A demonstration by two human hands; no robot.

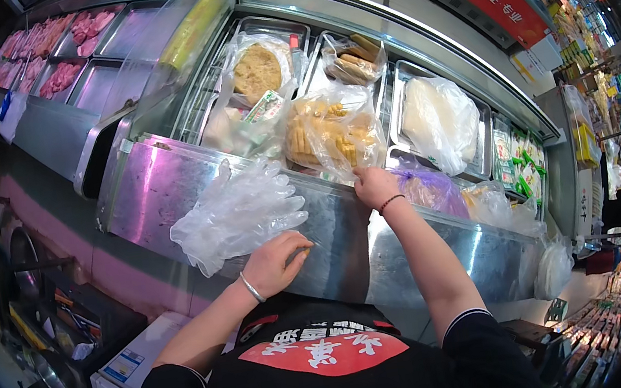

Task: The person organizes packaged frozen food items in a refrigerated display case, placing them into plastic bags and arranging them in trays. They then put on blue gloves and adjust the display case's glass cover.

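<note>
My right hand point(376, 186) pinches the near edge of a clear plastic bag of yellow-brown sliced food point(331, 131) at the front of the refrigerated display case. Low over the case's stainless steel front ledge point(334, 232) is my left hand point(278, 264), its fingers curled with a small yellowish bit at the fingertips; whether it grips that bit is unclear. A pile of clear disposable plastic gloves point(242, 212) lies on the ledge just beyond my left hand. To the right of my right hand sits a purple plastic bag point(435, 191).
Metal trays hold a bagged round tan food point(258, 73), bagged brown pieces point(354, 60) and a white bagged item point(433, 114). Green-and-white packets point(520, 161) stand at the right. Raw meat trays point(59, 77) lie at upper left. A white box point(137, 361) is at lower left.
</note>
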